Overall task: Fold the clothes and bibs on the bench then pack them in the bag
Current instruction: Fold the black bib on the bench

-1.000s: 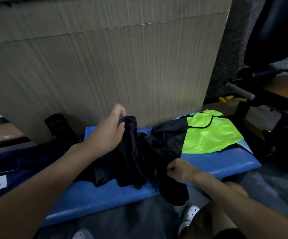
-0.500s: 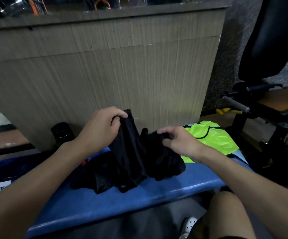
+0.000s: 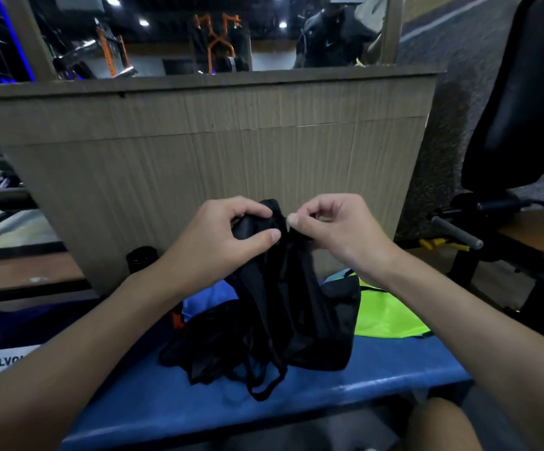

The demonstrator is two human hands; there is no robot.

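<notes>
Nothing looks folded yet. Your left hand point(image 3: 228, 236) and right hand point(image 3: 335, 229) each pinch the top edge of a black garment point(image 3: 277, 304), raised above the bench point(image 3: 296, 395) with its lower part heaped on the bench's middle. A green bib point(image 3: 384, 317) lies spread at the bench's right end. By my judgement every fold and all the packing remain; I cannot pick out the bag.

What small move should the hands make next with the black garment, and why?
Probably draw the hands apart to spread the top edge: the left hand and right hand pinch the black garment close together, so it hangs bunched, its lower part crumpled on the blue bench, too tangled to fold.
</notes>
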